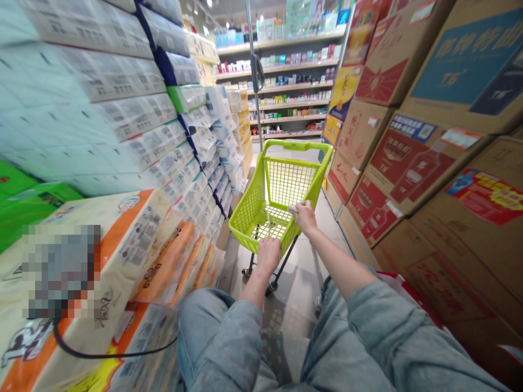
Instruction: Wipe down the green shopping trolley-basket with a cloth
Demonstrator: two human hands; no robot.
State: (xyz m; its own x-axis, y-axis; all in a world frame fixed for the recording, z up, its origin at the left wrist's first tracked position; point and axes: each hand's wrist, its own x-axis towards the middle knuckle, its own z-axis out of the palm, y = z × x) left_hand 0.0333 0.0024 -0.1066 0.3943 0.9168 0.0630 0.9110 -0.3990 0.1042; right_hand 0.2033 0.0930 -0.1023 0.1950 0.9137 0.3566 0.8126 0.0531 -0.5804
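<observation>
In front of my knees stands a lime-green plastic shopping cart (286, 179) with a lattice basket, a raised handle at its far end and dark legs on casters. The inside of the basket shows only its bare grid floor. My left hand (269, 253) is closed over the near rim, its fingertips hidden behind the edge. Farther along, at the right side rim, my right hand (305, 216) is closed in a pinch. A small whitish wad (293, 209), like tissue or cloth, shows at its fingertips, against the rim.
Stacked tissue packs (155, 125) wall the left side. Nearer lie orange-banded packs (134, 234) with a pixelated device (65, 267) and black cable on top. Cardboard cartons (408, 169) line the right. Filled shelves (286, 81) and a metal pole (250, 32) stand ahead.
</observation>
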